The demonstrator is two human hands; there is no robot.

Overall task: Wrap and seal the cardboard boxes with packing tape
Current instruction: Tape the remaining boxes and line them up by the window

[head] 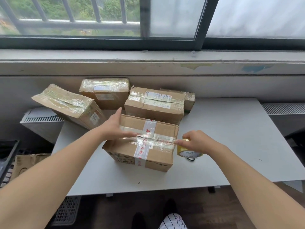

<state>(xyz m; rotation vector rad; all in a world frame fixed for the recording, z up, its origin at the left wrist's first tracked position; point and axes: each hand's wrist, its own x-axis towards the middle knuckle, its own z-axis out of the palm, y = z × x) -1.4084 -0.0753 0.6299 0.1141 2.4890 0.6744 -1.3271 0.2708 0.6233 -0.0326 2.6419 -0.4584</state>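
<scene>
Our left hand (115, 128) presses flat-fingered on the closed box (158, 157), contents hidden, while our right hand (196, 142) grips the tape roll (188, 153).

The nearest box (162, 156) is matt brown cardboard, crossed by a smooth white tape band (149, 128) and by clear tape (158, 141) that shines and crinkles along its top seam. The tape roll (184, 152) is glossy, yellowish see-through plastic, and the table (231, 138) looks smooth, matt and pale grey. A farther box (153, 111) shows the same dull cardboard under wrinkled, glossy clear tape.
</scene>
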